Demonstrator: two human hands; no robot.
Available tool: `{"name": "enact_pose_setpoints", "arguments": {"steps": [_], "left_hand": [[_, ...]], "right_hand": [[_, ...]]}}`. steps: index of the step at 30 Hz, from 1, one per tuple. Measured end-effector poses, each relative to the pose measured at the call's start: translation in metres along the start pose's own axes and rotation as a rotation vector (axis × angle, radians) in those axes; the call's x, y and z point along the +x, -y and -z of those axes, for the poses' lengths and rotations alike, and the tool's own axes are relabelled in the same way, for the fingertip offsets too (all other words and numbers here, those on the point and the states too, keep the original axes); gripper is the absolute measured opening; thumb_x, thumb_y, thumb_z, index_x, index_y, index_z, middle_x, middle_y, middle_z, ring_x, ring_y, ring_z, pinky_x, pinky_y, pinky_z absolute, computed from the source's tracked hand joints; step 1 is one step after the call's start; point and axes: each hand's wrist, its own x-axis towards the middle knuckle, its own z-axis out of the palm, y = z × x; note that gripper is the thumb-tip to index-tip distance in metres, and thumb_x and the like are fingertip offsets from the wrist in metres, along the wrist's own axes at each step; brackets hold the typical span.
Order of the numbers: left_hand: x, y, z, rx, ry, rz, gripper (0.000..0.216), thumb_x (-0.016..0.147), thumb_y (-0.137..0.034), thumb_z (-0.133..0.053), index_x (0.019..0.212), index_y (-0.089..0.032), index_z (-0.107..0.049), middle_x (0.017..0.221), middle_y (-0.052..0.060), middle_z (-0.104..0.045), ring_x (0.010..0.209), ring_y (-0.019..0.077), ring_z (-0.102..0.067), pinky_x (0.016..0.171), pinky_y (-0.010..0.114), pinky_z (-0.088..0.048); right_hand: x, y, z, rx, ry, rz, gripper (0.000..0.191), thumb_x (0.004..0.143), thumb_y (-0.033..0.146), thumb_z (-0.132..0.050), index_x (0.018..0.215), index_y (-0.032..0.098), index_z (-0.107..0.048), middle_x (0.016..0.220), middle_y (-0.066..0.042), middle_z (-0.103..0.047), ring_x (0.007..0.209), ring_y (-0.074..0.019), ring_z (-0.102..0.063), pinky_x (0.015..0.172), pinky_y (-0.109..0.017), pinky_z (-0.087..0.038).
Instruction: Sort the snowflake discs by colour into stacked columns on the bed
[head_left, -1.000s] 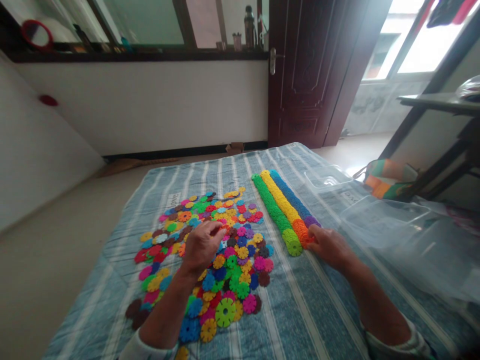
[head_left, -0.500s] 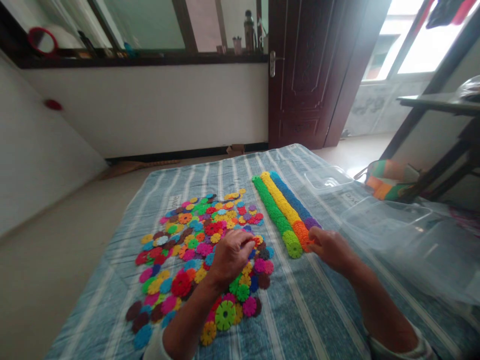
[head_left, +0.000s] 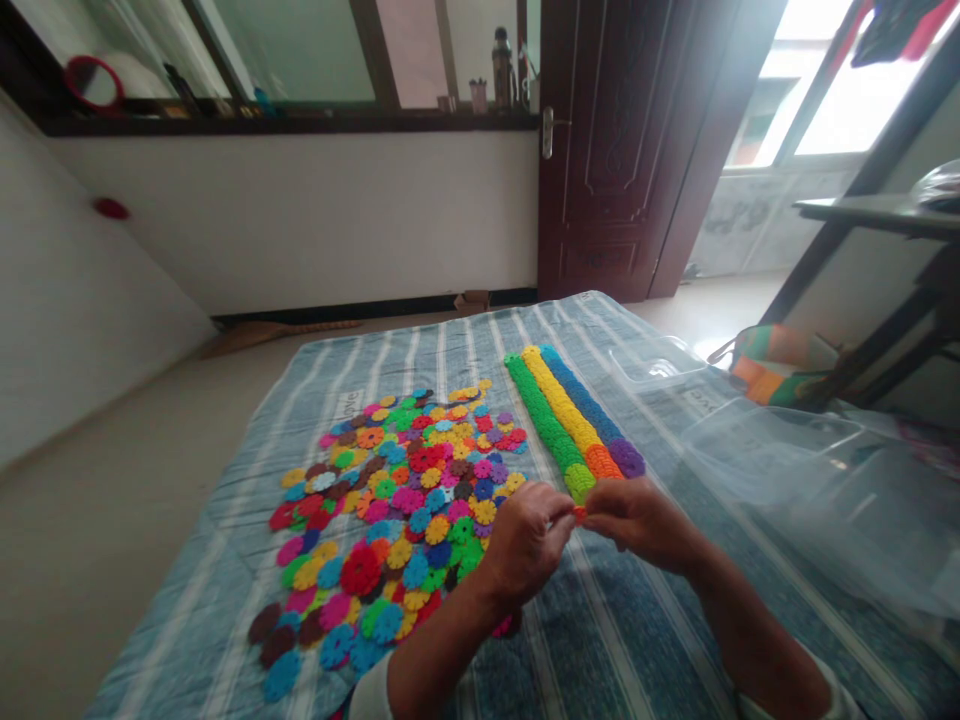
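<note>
Just below the near end of the rows, my left hand (head_left: 526, 535) and my right hand (head_left: 646, 522) meet fingertip to fingertip. Both are closed in a pinch on a small orange notched plastic disc (head_left: 580, 512), mostly hidden by the fingers. Three long rows of overlapping discs lie beyond my hands: a green row (head_left: 544, 415) with a lime near end, a yellow row (head_left: 564, 400) with an orange near end, and a blue row (head_left: 581, 395) ending in purple. My right hand partly covers the near ends. Left of my hands spreads a loose pile of mixed-colour discs (head_left: 362, 568).
The discs lie on a blue striped cloth (head_left: 247, 520). At the right are clear plastic tubs (head_left: 780, 450) and a clear lid or shallow tray (head_left: 652, 362). A dark red door (head_left: 615, 150) stands behind, and a dark shelf (head_left: 885, 215) is at far right.
My left hand has moved right from over the pile, carrying an orange disc. My right hand has come left and nearer from the end of the rows, uncovering the purple disc.
</note>
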Motion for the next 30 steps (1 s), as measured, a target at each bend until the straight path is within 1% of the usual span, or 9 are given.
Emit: {"name": "enact_pose_setpoints", "arguments": {"steps": [2, 4, 6, 9, 13, 17, 19, 22, 30], "left_hand": [[-0.001, 0.001, -0.003, -0.008, -0.011, -0.007, 0.013, 0.083, -0.013, -0.061, 0.073, -0.017, -0.066, 0.072, 0.002, -0.065, 0.073, 0.0149, -0.058, 0.066, 0.026, -0.041], [-0.002, 0.001, -0.006, -0.022, -0.027, -0.018, 0.012, 0.083, -0.012, -0.061, 0.074, -0.017, -0.067, 0.073, 0.002, -0.066, 0.074, 0.0150, -0.058, 0.066, 0.026, -0.041], [-0.003, 0.000, -0.009, -0.038, -0.044, -0.030, 0.011, 0.084, -0.013, -0.061, 0.075, -0.017, -0.067, 0.073, 0.002, -0.066, 0.074, 0.0151, -0.058, 0.068, 0.026, -0.042], [-0.002, -0.003, -0.013, -0.051, -0.062, -0.035, 0.012, 0.085, -0.015, -0.061, 0.074, -0.017, -0.067, 0.073, 0.002, -0.066, 0.074, 0.0152, -0.058, 0.068, 0.026, -0.042], [-0.002, -0.006, -0.016, -0.047, -0.079, -0.027, 0.011, 0.083, -0.015, -0.063, 0.073, -0.017, -0.066, 0.072, 0.002, -0.066, 0.073, 0.0154, -0.058, 0.067, 0.026, -0.042], [-0.002, -0.003, -0.014, -0.046, -0.104, -0.017, 0.008, 0.083, -0.014, -0.061, 0.076, -0.017, -0.066, 0.073, 0.002, -0.066, 0.072, 0.0153, -0.058, 0.067, 0.027, -0.043], [-0.002, -0.001, -0.013, -0.045, -0.096, -0.012, 0.009, 0.083, -0.015, -0.060, 0.077, -0.017, -0.066, 0.073, 0.003, -0.067, 0.072, 0.0153, -0.058, 0.067, 0.027, -0.043], [-0.002, 0.003, -0.014, -0.028, -0.084, -0.011, 0.011, 0.084, -0.015, -0.058, 0.076, -0.017, -0.066, 0.074, 0.003, -0.067, 0.072, 0.0154, -0.058, 0.067, 0.027, -0.043], [-0.004, 0.006, -0.018, -0.008, -0.025, 0.006, 0.014, 0.086, -0.019, -0.056, 0.077, -0.018, -0.067, 0.076, 0.003, -0.067, 0.075, 0.0162, -0.058, 0.069, 0.028, -0.044]], "right_hand": [[0.000, -0.003, 0.000, -0.026, -0.048, -0.008, 0.014, 0.079, 0.026, -0.061, 0.068, 0.016, -0.059, 0.056, 0.005, -0.050, 0.051, -0.0076, -0.045, 0.048, -0.019, -0.032], [0.000, -0.004, 0.000, -0.044, -0.067, -0.025, 0.012, 0.078, 0.026, -0.062, 0.071, 0.016, -0.059, 0.055, 0.005, -0.048, 0.050, -0.0076, -0.044, 0.046, -0.019, -0.030], [0.000, -0.003, 0.000, -0.045, -0.039, -0.034, 0.011, 0.079, 0.027, -0.060, 0.074, 0.016, -0.061, 0.055, 0.005, -0.049, 0.048, -0.0074, -0.045, 0.044, -0.019, -0.030], [0.000, -0.001, 0.003, -0.026, 0.024, -0.026, 0.014, 0.080, 0.026, -0.057, 0.071, 0.016, -0.061, 0.057, 0.005, -0.050, 0.047, -0.0070, -0.047, 0.045, -0.018, -0.033], [-0.004, -0.005, 0.017, -0.014, 0.057, -0.086, 0.018, 0.080, 0.029, -0.056, 0.067, 0.017, -0.058, 0.055, 0.005, -0.050, 0.045, -0.0073, -0.048, 0.042, -0.018, -0.033], [-0.009, -0.019, 0.038, -0.037, -0.020, -0.194, 0.017, 0.078, 0.031, -0.055, 0.067, 0.017, -0.057, 0.057, 0.004, -0.053, 0.043, -0.0081, -0.049, 0.041, -0.019, -0.036], [-0.011, -0.025, 0.045, -0.074, -0.053, -0.237, 0.015, 0.076, 0.031, -0.054, 0.069, 0.018, -0.057, 0.056, 0.004, -0.054, 0.043, -0.0089, -0.051, 0.040, -0.020, -0.037], [-0.011, -0.030, 0.050, -0.153, -0.071, -0.276, 0.015, 0.076, 0.030, -0.053, 0.068, 0.018, -0.057, 0.056, 0.004, -0.055, 0.042, -0.0095, -0.052, 0.041, -0.020, -0.037], [-0.004, -0.033, 0.046, -0.341, -0.080, -0.283, 0.012, 0.075, 0.021, -0.052, 0.073, 0.017, -0.063, 0.058, 0.002, -0.059, 0.047, -0.0103, -0.052, 0.047, -0.021, -0.034]]}}
